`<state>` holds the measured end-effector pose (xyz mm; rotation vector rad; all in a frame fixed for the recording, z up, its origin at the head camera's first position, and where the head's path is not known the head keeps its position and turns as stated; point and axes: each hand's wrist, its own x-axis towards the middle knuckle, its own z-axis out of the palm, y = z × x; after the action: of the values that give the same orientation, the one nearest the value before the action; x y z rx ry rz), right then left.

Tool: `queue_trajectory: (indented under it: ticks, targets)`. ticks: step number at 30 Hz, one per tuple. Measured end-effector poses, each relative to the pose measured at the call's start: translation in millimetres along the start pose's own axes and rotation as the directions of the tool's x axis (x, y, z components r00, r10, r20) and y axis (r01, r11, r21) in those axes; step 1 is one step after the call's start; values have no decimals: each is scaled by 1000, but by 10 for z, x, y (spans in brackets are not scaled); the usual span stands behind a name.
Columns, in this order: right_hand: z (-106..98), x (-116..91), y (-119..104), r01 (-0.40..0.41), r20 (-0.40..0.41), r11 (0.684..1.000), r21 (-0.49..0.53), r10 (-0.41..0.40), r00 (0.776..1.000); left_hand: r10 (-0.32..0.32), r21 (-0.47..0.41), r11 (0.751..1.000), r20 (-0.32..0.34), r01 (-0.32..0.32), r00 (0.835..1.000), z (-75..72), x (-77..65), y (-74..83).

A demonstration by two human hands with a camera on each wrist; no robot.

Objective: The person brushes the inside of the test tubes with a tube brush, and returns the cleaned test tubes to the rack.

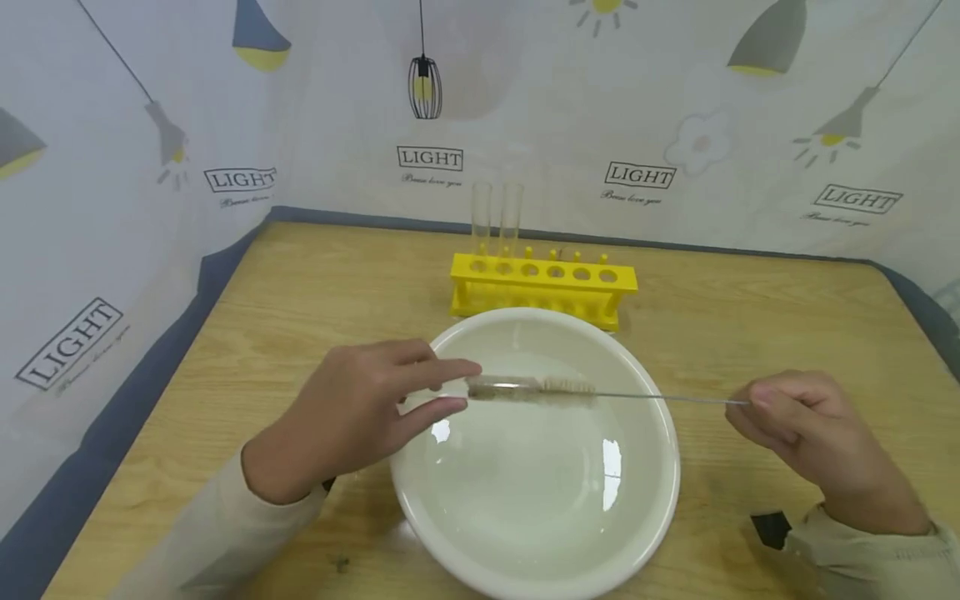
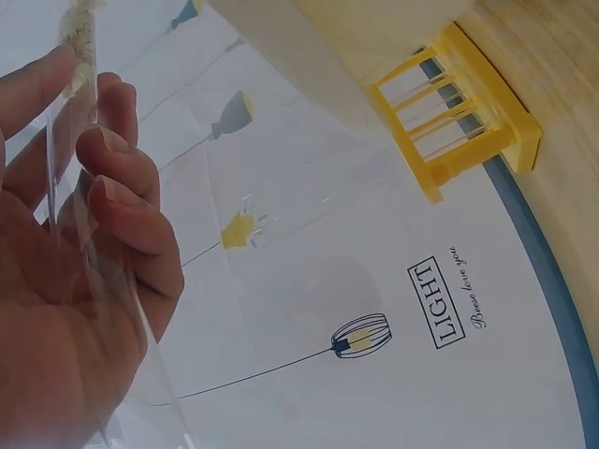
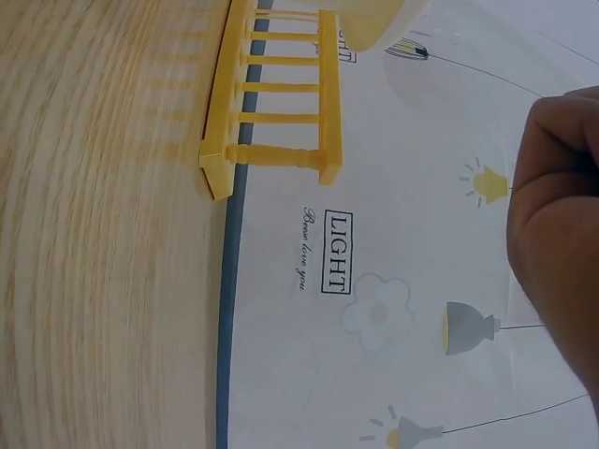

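Observation:
Over the white basin (image 1: 670,467), my left hand (image 1: 352,408) pinches a clear glass test tube (image 1: 510,383) between thumb and fingers. In the left wrist view the glass runs past the curled fingers (image 2: 131,168). A tube brush lies level in line with the tube; part of its pale bristles (image 1: 573,387) sits inside the mouth and part sticks out to the right. From there its thin wire handle (image 1: 660,397) runs to my right hand (image 1: 810,433), which grips the end with curled fingers. The right wrist view shows only the back of that hand (image 3: 562,215).
Behind the basin stands a yellow test tube rack (image 1: 543,271). Two upright test tubes, one at the far left (image 1: 481,217), stand in its left holes. A wooden table (image 1: 750,325) bears it all, with a printed cloth (image 1: 540,100) behind and at the sides.

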<state>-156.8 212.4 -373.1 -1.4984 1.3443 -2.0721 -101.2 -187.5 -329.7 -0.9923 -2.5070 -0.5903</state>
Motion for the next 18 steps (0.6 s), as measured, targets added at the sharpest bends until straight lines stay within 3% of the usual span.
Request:
queue_trajectory:
  ticks: [10,18]
  targets:
    - [-14,-38,28,11,0,1000,27,-11,1000,-9,14,1000,-17,9,1000,-15,-5,-48]
    - [-40,-58,0,-30,-44,999,19,31,999,-7,22,1000,-24,7,1000,-31,2,-60]
